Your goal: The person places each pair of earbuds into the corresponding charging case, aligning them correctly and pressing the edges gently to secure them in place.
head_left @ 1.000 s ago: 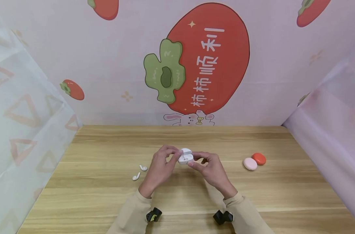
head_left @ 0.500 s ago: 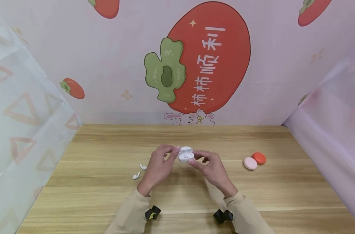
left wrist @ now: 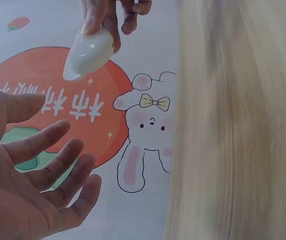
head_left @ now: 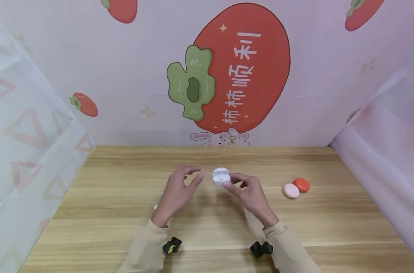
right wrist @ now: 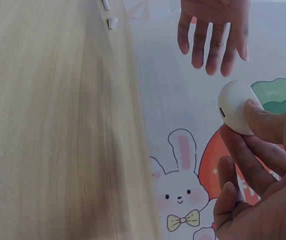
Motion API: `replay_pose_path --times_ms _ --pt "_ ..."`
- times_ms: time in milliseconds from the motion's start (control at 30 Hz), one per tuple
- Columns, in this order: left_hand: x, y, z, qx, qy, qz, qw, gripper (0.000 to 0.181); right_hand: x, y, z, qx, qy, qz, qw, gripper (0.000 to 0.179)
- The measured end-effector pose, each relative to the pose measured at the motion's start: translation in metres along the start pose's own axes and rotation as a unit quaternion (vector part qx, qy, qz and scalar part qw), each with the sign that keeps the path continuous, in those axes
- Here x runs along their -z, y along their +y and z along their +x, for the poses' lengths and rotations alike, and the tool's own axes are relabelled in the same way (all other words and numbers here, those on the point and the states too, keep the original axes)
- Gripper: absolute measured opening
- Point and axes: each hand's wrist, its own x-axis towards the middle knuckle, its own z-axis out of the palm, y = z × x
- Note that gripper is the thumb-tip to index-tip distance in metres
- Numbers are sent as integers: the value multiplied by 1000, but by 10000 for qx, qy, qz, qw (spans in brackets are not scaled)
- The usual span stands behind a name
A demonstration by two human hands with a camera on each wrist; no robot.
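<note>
A white earbud charging case [head_left: 221,180] with its lid raised is pinched between the thumb and fingers of my right hand [head_left: 251,193], held above the table. Its rounded outer shell [right wrist: 235,107] and a small dark port show in the right wrist view. My left hand [head_left: 177,191] is apart from the case, to its left, with fingers relaxed and nothing in them. In the left wrist view the left hand [left wrist: 38,175] has its fingers spread below the case [left wrist: 90,52]. Two white earbuds [right wrist: 112,23] lie on the table, mostly hidden behind the left hand in the head view.
On the right of the wooden table [head_left: 329,227], a pink round case [head_left: 291,191] and a red one [head_left: 301,185] lie side by side, touching. A printed cloth backdrop [head_left: 131,76] stands behind the table, with cloth at both sides.
My left hand has let go of the charging case and drawn back left, now covering most of the earbuds in the head view. My right hand has shifted slightly right and away with the case.
</note>
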Motion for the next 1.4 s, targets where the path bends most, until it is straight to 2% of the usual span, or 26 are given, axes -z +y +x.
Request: replay_pose_path --times_ms 233,633,833,1133,1400 --pt "14 -7 1 -171 82 121 9997 31 1 5 4 -86 62 82 9999 25" --pt "48 -28 -5 -187 -76 638 9978 34 3 8 4 -250 131 155 9995 25" --pt "61 -37 -10 -238 -318 945 9947 30 4 7 4 -242 103 143 9996 24" --pt "69 -48 -16 -190 -796 1547 9846 28 4 6 4 -292 87 151 9994 25" --pt "78 -58 -23 29 -1166 1928 9743 29 4 6 4 -269 73 115 9995 24"
